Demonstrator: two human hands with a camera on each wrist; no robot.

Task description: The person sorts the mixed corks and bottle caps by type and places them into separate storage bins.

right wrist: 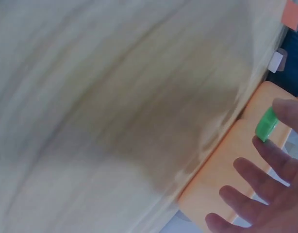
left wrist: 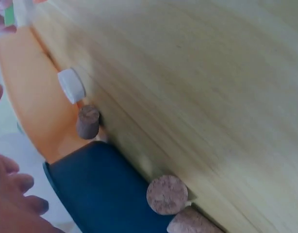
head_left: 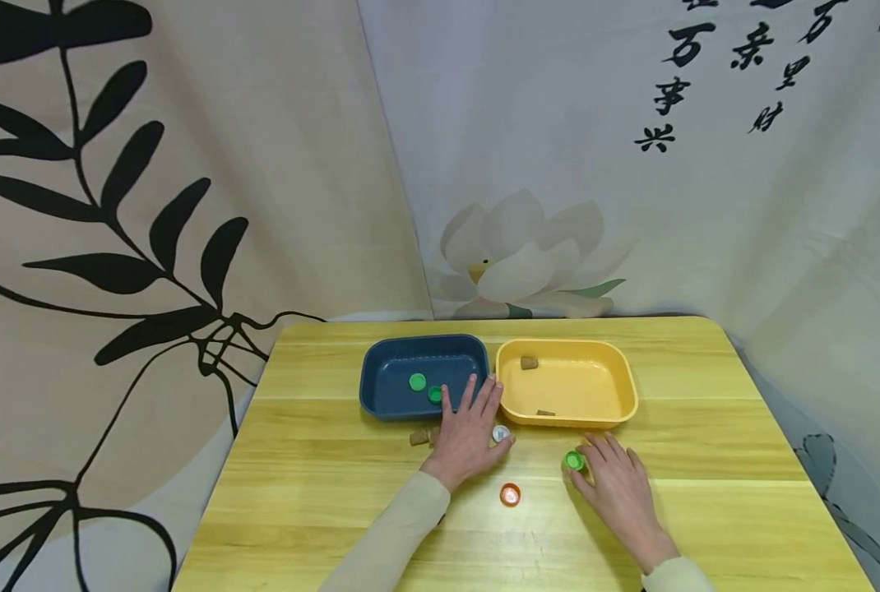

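Note:
My right hand [head_left: 621, 492] pinches a green bottle cap [right wrist: 266, 124] between thumb and index fingertip, just in front of the yellow tray [head_left: 567, 422]; its other fingers are spread in the right wrist view. My left hand [head_left: 471, 432] reaches over the near right corner of the blue tray [head_left: 381, 362], fingers spread and holding nothing. A white bottle cap [head_left: 501, 433] lies beside its thumb. Left of the hand, cork stoppers [head_left: 419, 437] lie at the blue tray's front wall, partly hidden by it. An orange-red bottle cap [head_left: 510, 494] lies on the table between both hands.
Green bottle caps [head_left: 417, 381] are inside the blue tray. Inside the yellow tray are cork pieces [head_left: 530, 363]. The two trays stand side by side near the back of the wooden table [head_left: 299, 493], with printed curtains [head_left: 299, 164] behind it.

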